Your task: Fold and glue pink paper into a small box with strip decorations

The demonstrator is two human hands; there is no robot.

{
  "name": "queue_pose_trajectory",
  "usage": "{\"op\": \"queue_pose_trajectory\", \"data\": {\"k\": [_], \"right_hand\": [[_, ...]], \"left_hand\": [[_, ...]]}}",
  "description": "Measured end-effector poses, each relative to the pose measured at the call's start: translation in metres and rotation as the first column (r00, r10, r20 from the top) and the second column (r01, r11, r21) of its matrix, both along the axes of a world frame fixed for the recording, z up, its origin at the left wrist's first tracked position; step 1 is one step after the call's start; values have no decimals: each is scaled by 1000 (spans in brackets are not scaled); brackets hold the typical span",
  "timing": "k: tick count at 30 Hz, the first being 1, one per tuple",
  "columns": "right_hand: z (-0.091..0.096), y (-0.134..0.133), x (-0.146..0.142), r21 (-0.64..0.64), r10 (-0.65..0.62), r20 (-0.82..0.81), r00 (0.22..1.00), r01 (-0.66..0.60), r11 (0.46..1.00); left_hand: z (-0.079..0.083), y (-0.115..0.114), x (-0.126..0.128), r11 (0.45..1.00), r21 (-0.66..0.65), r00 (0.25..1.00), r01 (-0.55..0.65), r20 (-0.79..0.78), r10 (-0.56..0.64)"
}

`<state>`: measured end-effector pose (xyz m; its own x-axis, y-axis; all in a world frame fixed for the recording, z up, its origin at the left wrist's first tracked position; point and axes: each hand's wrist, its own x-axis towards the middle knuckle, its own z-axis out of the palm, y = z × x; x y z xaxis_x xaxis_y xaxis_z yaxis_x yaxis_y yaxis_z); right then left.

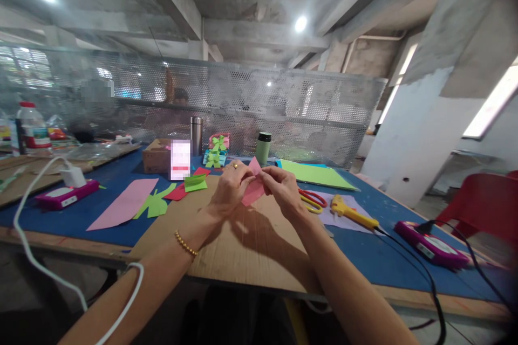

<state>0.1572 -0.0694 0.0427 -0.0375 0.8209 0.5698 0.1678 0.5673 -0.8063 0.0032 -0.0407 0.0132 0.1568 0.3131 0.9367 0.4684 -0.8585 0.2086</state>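
A small piece of pink paper is pinched between both hands above a brown cardboard sheet. My left hand grips its left side, fingers closed, with a ring on one finger. On the paper's right side, my right hand pinches with thumb and fingers. To the left lie a larger pink paper sheet, a green paper cutout, red paper and a folded green piece. Scissors with red and yellow handles rest right of my right hand.
A yellow glue gun lies on pale purple paper, its black cord running off the front edge. Purple power strips sit at both sides. Behind stand a cardboard box, a steel flask, a green cup and green sheets.
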Motion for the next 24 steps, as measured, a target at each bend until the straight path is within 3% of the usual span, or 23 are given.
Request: {"op": "queue_pose_trajectory", "data": {"k": [12,24], "right_hand": [[4,0,4,-88,5,-106,994,-14,996],[6,3,6,-261,11,-197,980,-63,963]], "left_hand": [[1,-1,0,995,31,994,-93,-53,94],[0,-2,2,982,106,978,-156,-124,168]]}}
